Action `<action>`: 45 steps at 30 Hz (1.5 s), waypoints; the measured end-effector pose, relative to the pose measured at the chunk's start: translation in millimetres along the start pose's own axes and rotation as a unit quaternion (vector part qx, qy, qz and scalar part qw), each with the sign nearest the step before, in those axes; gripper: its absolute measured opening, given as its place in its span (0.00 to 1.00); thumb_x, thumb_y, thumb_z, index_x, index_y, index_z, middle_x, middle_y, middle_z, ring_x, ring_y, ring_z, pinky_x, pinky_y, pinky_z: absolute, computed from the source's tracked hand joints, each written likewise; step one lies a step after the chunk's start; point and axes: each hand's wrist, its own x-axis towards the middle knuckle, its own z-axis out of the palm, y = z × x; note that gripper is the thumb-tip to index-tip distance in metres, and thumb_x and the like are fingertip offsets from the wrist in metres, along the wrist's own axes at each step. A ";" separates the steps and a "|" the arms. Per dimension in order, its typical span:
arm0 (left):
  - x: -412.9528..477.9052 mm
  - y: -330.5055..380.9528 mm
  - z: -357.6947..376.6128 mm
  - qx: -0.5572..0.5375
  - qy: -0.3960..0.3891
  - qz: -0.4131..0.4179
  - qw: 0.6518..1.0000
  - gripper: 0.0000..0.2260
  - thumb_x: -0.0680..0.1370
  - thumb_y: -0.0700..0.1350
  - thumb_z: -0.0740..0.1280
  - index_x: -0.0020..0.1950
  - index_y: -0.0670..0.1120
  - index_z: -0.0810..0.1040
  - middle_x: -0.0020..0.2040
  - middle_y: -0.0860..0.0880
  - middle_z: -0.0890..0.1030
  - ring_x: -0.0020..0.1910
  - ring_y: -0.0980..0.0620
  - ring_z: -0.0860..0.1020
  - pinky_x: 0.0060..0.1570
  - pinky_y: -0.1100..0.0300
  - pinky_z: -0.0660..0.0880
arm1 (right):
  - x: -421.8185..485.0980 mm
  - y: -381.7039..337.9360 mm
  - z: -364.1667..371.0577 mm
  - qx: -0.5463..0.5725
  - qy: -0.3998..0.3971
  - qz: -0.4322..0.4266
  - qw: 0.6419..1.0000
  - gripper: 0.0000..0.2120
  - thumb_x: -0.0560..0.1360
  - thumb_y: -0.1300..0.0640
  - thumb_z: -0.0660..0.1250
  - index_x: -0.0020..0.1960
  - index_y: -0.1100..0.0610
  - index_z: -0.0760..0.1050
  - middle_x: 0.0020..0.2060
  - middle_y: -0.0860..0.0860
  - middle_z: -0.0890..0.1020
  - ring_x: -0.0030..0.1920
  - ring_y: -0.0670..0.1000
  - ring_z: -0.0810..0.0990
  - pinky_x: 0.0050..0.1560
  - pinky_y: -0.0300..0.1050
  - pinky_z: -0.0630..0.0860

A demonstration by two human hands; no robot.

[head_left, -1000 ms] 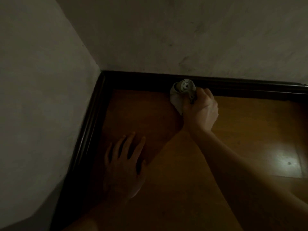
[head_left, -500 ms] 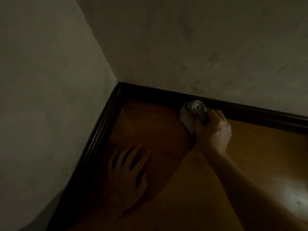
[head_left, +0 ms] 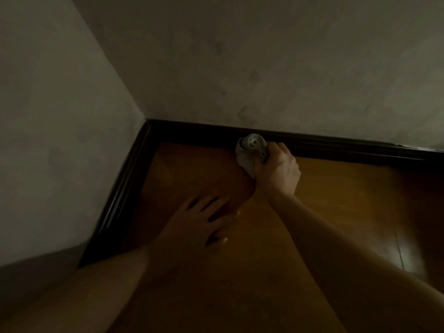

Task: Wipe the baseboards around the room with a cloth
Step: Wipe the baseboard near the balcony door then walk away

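Grey, smudged plaster is seen on the back wall (head_left: 288, 56) and the left wall (head_left: 48, 116), which meet in a corner at upper left. Below them an orange-brown wood floor (head_left: 348, 200) is laid, with a pale glare caught near its right edge. A dark, glossy baseboard (head_left: 336, 146) is run along the foot of the back wall and is met at the corner by a side baseboard (head_left: 120, 195) under the left wall. Two bare forearms are stretched in from the bottom edge. The left hand (head_left: 199, 222) is laid palm down on the floor near the corner, its fingers straight and spread apart, with nothing held. The right hand (head_left: 276, 171) is set farther in, at the foot of the baseboard, its fingers curled into a fist round a cloth (head_left: 249, 150). The cloth, pale grey and bunched into a wad, is gripped so that it juts from the thumb side of the fist. Its top is pressed against the baseboard, right of the corner. Whether its lower fold touches the floor cannot be told in the dim light.
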 end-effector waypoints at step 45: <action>21.4 30.6 9.7 -0.023 0.045 -0.049 0.998 0.26 0.80 0.61 0.58 0.78 0.59 0.65 0.78 0.49 0.66 0.77 0.45 0.64 0.70 0.33 0.61 | 2.3 47.3 -16.8 -0.020 0.034 0.044 0.998 0.10 0.73 0.47 0.67 0.44 0.55 0.75 0.41 0.51 0.77 0.41 0.60 0.79 0.34 0.44 0.62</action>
